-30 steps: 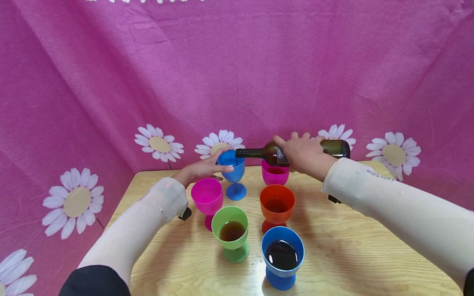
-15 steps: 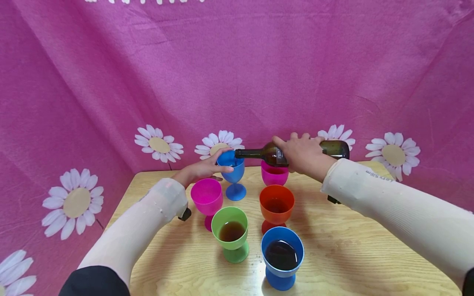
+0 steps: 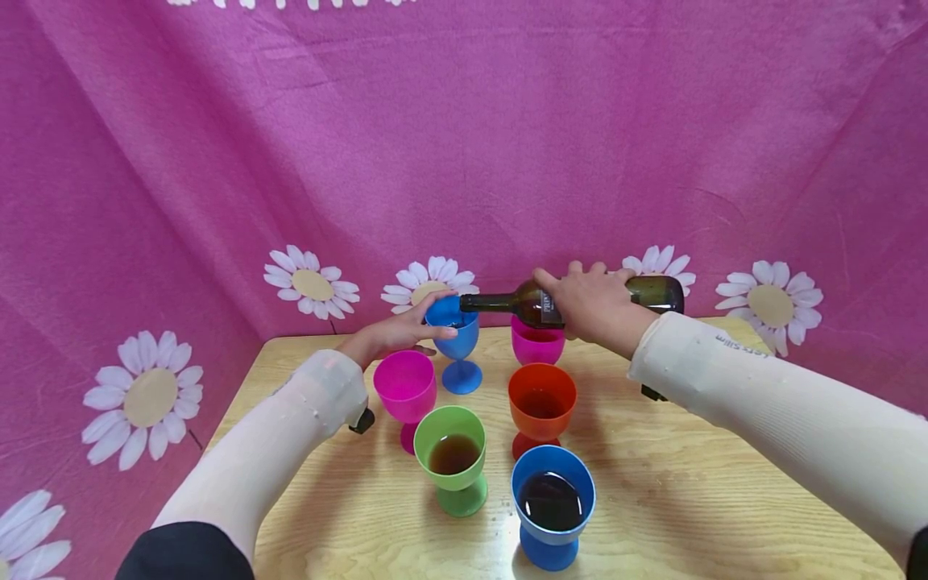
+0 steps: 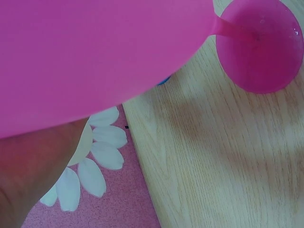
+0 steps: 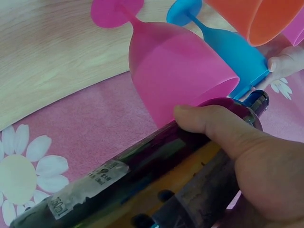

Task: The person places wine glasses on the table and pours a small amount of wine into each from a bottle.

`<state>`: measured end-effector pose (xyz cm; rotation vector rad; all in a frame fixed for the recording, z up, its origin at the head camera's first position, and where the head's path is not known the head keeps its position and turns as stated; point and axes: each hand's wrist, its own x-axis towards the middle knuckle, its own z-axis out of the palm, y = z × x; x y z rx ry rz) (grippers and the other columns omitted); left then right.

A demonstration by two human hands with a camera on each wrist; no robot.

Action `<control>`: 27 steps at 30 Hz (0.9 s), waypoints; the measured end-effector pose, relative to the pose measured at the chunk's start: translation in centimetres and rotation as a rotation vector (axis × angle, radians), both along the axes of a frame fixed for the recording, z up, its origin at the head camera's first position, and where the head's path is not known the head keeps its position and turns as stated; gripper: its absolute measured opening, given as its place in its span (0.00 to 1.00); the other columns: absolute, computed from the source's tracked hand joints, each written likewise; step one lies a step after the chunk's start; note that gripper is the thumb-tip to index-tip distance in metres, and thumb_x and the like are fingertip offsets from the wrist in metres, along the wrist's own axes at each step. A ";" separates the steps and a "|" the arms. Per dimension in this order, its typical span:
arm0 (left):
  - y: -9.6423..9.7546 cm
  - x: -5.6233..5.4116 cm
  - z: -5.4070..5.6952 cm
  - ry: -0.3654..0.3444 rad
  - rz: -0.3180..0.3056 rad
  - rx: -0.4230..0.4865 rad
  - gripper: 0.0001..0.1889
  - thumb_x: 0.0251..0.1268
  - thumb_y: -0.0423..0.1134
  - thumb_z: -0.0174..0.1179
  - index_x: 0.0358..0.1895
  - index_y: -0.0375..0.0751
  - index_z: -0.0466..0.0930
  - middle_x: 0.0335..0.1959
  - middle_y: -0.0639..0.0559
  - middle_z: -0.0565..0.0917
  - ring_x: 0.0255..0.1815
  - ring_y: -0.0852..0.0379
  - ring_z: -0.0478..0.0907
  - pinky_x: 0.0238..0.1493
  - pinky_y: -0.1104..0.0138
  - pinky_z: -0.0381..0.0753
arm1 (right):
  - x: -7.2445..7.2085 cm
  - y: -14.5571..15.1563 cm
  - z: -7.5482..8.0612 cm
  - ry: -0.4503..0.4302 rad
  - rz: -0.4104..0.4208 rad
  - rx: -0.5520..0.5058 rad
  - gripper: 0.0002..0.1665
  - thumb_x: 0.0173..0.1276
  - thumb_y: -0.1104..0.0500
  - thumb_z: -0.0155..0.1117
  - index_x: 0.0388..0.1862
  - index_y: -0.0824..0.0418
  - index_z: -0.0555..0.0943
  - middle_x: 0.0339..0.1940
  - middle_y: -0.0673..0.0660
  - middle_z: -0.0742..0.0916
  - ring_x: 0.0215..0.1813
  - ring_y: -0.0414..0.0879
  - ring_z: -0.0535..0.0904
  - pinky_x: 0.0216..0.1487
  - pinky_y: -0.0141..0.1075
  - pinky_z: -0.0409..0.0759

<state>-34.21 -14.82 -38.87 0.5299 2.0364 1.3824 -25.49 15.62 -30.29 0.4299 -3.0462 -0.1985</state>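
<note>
My right hand (image 3: 598, 308) grips a dark glass wine bottle (image 3: 495, 303) lying nearly level, its mouth at the rim of the back blue goblet (image 3: 464, 345). A thin dark stream runs from it into that goblet. My left hand (image 3: 395, 332) holds this goblet by the bowl, thumb on the near side, while its foot stands on the table. In the right wrist view my thumb lies along the bottle (image 5: 137, 166), which passes beside a pink goblet (image 5: 175, 66). Another pink goblet (image 4: 118, 57) fills much of the left wrist view, hiding most of my left hand.
On the wooden table (image 3: 341, 515) stand a pink goblet (image 3: 404, 396) near my left wrist, a green one (image 3: 451, 481) and a front blue one (image 3: 553, 537) with dark liquid, a red-orange one (image 3: 540, 427), and a back pink one (image 3: 538, 350). A pink daisy cloth (image 3: 464, 145) hangs behind.
The bottle's neck has dipped very slightly, and a little more dark liquid shows inside the back blue goblet. Both hands keep their places.
</note>
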 end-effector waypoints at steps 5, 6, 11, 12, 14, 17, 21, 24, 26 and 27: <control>0.0 -0.1 0.0 0.007 0.000 -0.017 0.40 0.78 0.43 0.57 0.83 0.63 0.43 0.81 0.39 0.51 0.79 0.33 0.56 0.69 0.39 0.72 | 0.0 0.0 0.0 0.011 0.009 0.008 0.47 0.51 0.56 0.84 0.66 0.48 0.68 0.47 0.73 0.80 0.50 0.76 0.78 0.50 0.81 0.71; 0.0 -0.1 0.0 0.007 0.000 -0.017 0.40 0.78 0.43 0.57 0.83 0.63 0.43 0.81 0.39 0.51 0.79 0.33 0.56 0.69 0.39 0.72 | 0.0 0.0 0.0 0.012 0.010 0.008 0.47 0.51 0.56 0.84 0.66 0.48 0.68 0.47 0.73 0.80 0.50 0.76 0.78 0.50 0.81 0.72; 0.0 -0.1 0.0 0.007 0.001 -0.012 0.39 0.78 0.42 0.56 0.83 0.64 0.43 0.81 0.39 0.51 0.79 0.33 0.56 0.69 0.38 0.72 | 0.0 -0.1 0.0 0.015 0.009 0.011 0.46 0.51 0.56 0.84 0.66 0.48 0.68 0.47 0.73 0.80 0.50 0.76 0.78 0.49 0.81 0.72; 0.0 -0.1 0.0 0.006 0.000 -0.009 0.39 0.79 0.42 0.56 0.83 0.63 0.43 0.81 0.39 0.51 0.79 0.33 0.56 0.69 0.38 0.71 | 0.0 -0.1 0.0 0.016 0.009 0.011 0.46 0.51 0.56 0.83 0.66 0.48 0.68 0.47 0.73 0.80 0.50 0.76 0.78 0.49 0.81 0.72; 0.0 -0.1 0.0 0.004 -0.002 -0.002 0.40 0.79 0.42 0.56 0.83 0.63 0.43 0.81 0.39 0.51 0.79 0.33 0.55 0.70 0.37 0.70 | 0.0 0.0 -0.1 0.017 0.010 0.012 0.46 0.51 0.56 0.83 0.66 0.48 0.68 0.47 0.73 0.80 0.50 0.76 0.78 0.49 0.81 0.72; 0.0 -0.1 -0.1 0.002 -0.005 0.005 0.40 0.78 0.42 0.56 0.83 0.63 0.43 0.81 0.38 0.50 0.79 0.33 0.55 0.70 0.36 0.69 | 0.0 0.0 -0.1 0.018 0.010 0.013 0.46 0.51 0.56 0.83 0.66 0.48 0.68 0.47 0.73 0.80 0.50 0.76 0.78 0.49 0.81 0.72; 0.1 -0.2 -0.2 0.004 -0.002 0.002 0.39 0.79 0.41 0.56 0.83 0.63 0.44 0.81 0.39 0.51 0.79 0.33 0.55 0.70 0.37 0.70 | 0.0 0.0 -0.1 0.017 0.012 0.017 0.46 0.51 0.56 0.84 0.66 0.48 0.68 0.47 0.73 0.80 0.50 0.76 0.78 0.49 0.81 0.72; 0.1 -0.2 -0.2 0.009 -0.001 -0.003 0.39 0.79 0.41 0.56 0.83 0.63 0.44 0.81 0.38 0.51 0.79 0.34 0.55 0.69 0.38 0.71 | -0.1 0.1 -0.1 0.016 0.012 0.019 0.46 0.50 0.56 0.84 0.65 0.48 0.67 0.46 0.73 0.80 0.50 0.76 0.78 0.49 0.81 0.72; 0.1 -0.2 -0.2 0.012 -0.001 -0.006 0.39 0.79 0.41 0.55 0.83 0.63 0.44 0.81 0.38 0.51 0.79 0.34 0.55 0.69 0.38 0.71 | -0.1 0.1 -0.1 0.014 0.012 0.019 0.46 0.50 0.56 0.84 0.65 0.48 0.67 0.46 0.73 0.80 0.50 0.75 0.78 0.49 0.81 0.72; 0.1 -0.2 -0.2 0.012 -0.001 -0.007 0.39 0.78 0.41 0.55 0.83 0.63 0.44 0.81 0.38 0.51 0.79 0.34 0.55 0.69 0.38 0.72 | -0.1 0.1 -0.1 0.013 0.011 0.019 0.46 0.50 0.56 0.84 0.65 0.48 0.67 0.46 0.72 0.80 0.50 0.75 0.78 0.49 0.81 0.72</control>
